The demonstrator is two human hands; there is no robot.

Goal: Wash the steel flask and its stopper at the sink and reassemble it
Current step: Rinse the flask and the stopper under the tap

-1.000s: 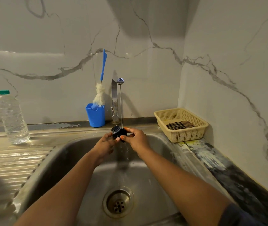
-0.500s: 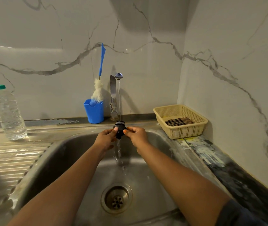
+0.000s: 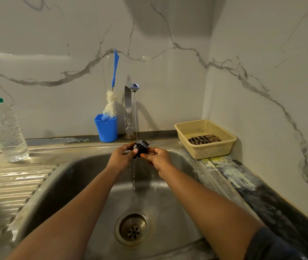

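A: While water runs from the tap [image 3: 134, 87], the left hand [image 3: 120, 156] and right hand [image 3: 158, 158] both grip the black stopper [image 3: 140, 147] above the sink [image 3: 70, 177].

B: Best turned slowly under the stream, rinsing every groove; flask not in view.

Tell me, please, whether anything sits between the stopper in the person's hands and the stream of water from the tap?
Nothing visible does. The stopper is held between the left hand and the right hand, directly under the tap, and the water stream falls straight onto it, then runs down into the sink.
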